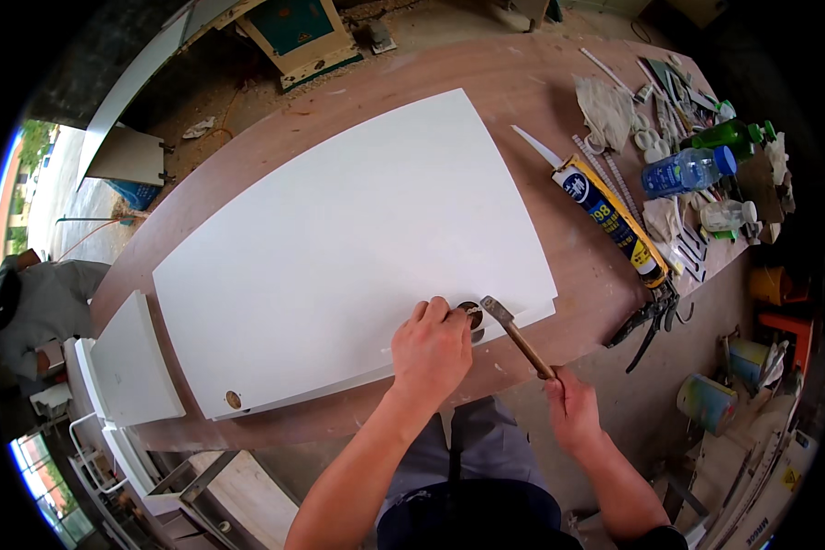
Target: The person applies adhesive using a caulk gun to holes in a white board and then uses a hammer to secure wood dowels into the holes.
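Observation:
A large white panel [357,229] lies flat on the workbench before me, with another panel edge showing beneath it. Near its front right corner is a round hole [472,317] with brown inside. My left hand [431,346] rests at that hole, fingers pinched on a small metal piece mostly hidden by them. In my right hand [573,403] is a hammer [519,341], gripped by its wooden handle. Its head is close beside the hole, just right of my left fingertips. A second round hole [234,401] sits by the panel's front left corner.
On the reddish-brown bench [559,215] to the right lie a caulking gun [614,220], plastic bottles [687,170], rags and small tools. A smaller white panel [136,367] is at the left end. Another person [46,307] stands far left. Paint cans [706,401] stand lower right.

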Demonstrator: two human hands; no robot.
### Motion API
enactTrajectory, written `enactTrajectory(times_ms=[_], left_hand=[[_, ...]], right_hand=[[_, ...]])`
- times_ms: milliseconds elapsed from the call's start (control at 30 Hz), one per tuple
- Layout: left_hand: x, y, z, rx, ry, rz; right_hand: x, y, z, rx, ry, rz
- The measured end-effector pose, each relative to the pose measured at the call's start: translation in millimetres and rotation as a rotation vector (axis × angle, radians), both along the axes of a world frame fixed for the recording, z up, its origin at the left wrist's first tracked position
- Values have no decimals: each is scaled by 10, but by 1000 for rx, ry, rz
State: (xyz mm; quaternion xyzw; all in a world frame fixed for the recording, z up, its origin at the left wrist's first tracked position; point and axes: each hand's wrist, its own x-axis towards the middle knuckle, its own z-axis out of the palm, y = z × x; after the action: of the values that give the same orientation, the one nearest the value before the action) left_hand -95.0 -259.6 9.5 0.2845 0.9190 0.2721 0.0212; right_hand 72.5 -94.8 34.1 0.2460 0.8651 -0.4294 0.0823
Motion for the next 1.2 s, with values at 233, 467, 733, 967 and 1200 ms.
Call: enactTrajectory(times_ms=[233, 467, 733, 967, 1200], left_hand=[[16, -33, 61, -33, -38, -12], [2, 5, 56, 4, -90, 26], [-102, 253, 111, -87, -2, -51], [-155, 329, 270, -214, -358, -242], [568, 40, 537, 363, -889, -264]], right_hand=[[115, -35, 164, -74, 295, -96], [104, 50, -101, -237, 134, -194], [233, 66, -67, -368, 126, -355], [299, -1, -35, -429, 154, -371], [42, -124, 176, -820, 67, -333]])
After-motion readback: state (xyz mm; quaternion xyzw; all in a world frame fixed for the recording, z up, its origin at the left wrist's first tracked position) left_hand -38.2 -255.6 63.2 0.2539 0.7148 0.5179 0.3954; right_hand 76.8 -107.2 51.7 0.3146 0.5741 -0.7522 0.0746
